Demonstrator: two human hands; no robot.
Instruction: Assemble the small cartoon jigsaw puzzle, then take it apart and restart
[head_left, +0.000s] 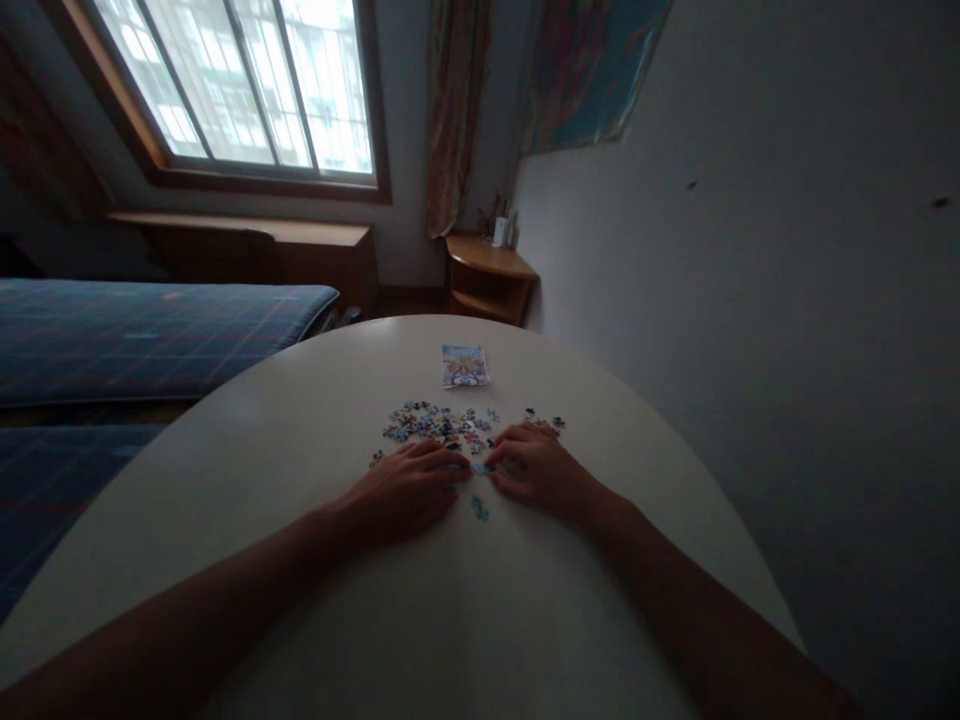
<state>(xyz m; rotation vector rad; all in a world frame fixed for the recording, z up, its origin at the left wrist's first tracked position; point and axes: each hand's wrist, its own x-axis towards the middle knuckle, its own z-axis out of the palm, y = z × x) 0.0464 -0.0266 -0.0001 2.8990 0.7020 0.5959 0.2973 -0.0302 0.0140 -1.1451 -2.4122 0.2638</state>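
Small light-blue jigsaw puzzle pieces (480,469) lie on the white table between my fingertips. My left hand (409,487) rests low on the tabletop, its fingers closed on the left side of these pieces. From the other side, my right hand (538,468) pinches their right edge with thumb and forefinger. A few joined bluish pieces (479,508) lie just nearer to me. Beyond my hands spreads a loose pile of mixed puzzle pieces (427,422), with several more dark pieces (555,423) past my right knuckles. My fingers partly hide the pieces they touch.
A colourful picture sheet or packet (464,367) lies behind the pile on the round white table (300,430). Left of the table is a bed with a blue plaid mattress (150,330). A wooden corner cabinet (491,262) stands behind, and a bare wall (750,300) runs along the right.
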